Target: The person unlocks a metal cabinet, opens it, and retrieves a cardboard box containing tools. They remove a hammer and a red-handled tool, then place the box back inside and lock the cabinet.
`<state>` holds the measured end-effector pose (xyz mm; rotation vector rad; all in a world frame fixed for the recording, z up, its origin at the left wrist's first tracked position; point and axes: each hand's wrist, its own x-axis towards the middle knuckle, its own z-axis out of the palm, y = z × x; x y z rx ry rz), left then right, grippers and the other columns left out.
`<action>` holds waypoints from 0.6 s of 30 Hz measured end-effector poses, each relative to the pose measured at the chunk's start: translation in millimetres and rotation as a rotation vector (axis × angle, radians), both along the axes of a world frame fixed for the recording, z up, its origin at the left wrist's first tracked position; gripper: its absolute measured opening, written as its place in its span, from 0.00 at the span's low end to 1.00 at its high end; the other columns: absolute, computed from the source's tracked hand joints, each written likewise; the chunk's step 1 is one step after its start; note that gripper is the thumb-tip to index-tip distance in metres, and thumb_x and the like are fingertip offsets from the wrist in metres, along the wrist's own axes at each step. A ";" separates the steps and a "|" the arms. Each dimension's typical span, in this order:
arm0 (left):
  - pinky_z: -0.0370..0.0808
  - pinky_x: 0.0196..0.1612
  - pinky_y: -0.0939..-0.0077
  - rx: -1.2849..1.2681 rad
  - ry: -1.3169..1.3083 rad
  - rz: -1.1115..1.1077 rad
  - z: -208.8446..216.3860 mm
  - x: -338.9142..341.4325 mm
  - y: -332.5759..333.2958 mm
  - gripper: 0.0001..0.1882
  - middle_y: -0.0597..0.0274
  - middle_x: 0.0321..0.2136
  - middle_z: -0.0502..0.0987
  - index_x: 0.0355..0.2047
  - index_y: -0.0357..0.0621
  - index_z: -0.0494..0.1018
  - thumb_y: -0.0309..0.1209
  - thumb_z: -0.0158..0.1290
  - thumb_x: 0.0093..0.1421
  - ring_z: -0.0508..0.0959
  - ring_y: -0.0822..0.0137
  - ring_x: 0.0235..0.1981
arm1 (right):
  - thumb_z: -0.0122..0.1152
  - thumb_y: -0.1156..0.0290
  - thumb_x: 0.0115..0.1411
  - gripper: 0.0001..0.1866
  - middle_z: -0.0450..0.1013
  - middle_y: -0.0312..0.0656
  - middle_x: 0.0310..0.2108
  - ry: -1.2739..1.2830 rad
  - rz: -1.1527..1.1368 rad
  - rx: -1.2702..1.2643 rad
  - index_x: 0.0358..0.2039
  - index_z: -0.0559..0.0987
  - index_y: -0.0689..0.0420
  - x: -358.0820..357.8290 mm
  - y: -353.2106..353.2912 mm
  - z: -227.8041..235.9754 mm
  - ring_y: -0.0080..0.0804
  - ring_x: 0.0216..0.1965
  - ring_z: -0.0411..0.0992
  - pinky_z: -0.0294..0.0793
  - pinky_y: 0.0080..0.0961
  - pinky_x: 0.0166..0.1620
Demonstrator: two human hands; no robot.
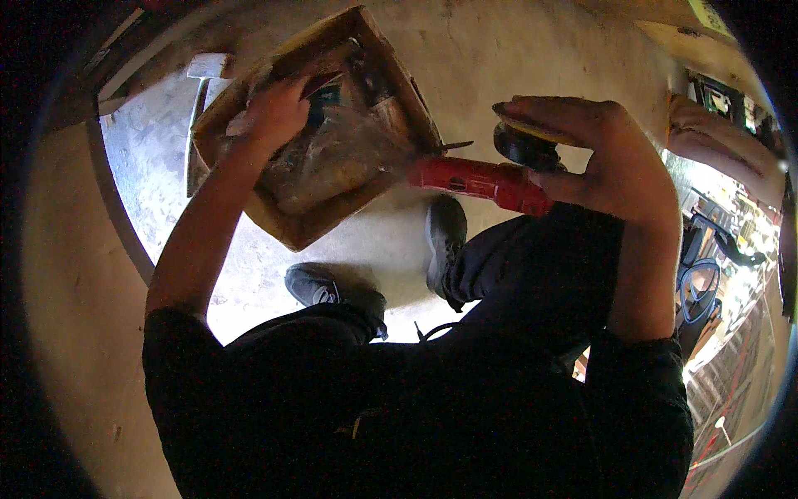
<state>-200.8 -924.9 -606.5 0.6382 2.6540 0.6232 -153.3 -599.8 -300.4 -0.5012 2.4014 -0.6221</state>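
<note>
My left hand (281, 110) reaches into an open, worn box (278, 224), seemingly cardboard, on the floor ahead. Its fingers are closed near a dark flat piece (322, 85); what they hold is too dim to name. Crumpled clear plastic (337, 154) and other dark items lie inside the box. On the right, my right hand (598, 150) grips the head of a red angle grinder (478, 183). The fingers lie over its round black disc (524, 148), with the thumb below against the tool. Its red body points left toward the box.
A pale-headed hammer (208, 66) rests left of the box. My dark shoes (320, 287) are on the floor below it. At the right stand a brown rounded object (723, 145) and blue looped cable-like clutter (698, 287). A wooden edge (120, 204) curves along the left.
</note>
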 end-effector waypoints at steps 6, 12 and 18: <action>0.72 0.55 0.53 0.014 0.116 -0.322 12.8 18.3 -21.2 0.30 0.46 0.52 0.74 0.59 0.42 0.67 0.25 0.53 0.54 0.75 0.46 0.52 | 0.69 0.70 0.41 0.32 0.78 0.50 0.45 0.054 -0.003 -0.025 0.52 0.78 0.57 -0.7 1.6 -5.6 0.48 0.46 0.78 0.76 0.35 0.51; 0.71 0.56 0.53 -0.027 0.116 -0.290 25.9 44.5 18.3 0.30 0.44 0.56 0.71 0.60 0.42 0.66 0.25 0.52 0.55 0.72 0.45 0.55 | 0.68 0.74 0.42 0.34 0.76 0.52 0.51 -0.012 0.029 0.027 0.55 0.76 0.60 -1.0 -5.7 3.1 0.44 0.52 0.76 0.74 0.31 0.55; 0.73 0.54 0.53 0.310 0.363 0.050 21.4 -1.1 -1.0 0.26 0.42 0.53 0.73 0.60 0.39 0.65 0.37 0.49 0.64 0.74 0.43 0.52 | 0.68 0.70 0.40 0.34 0.77 0.52 0.48 0.009 0.015 -0.092 0.53 0.77 0.60 3.8 -14.0 1.8 0.47 0.50 0.77 0.74 0.32 0.56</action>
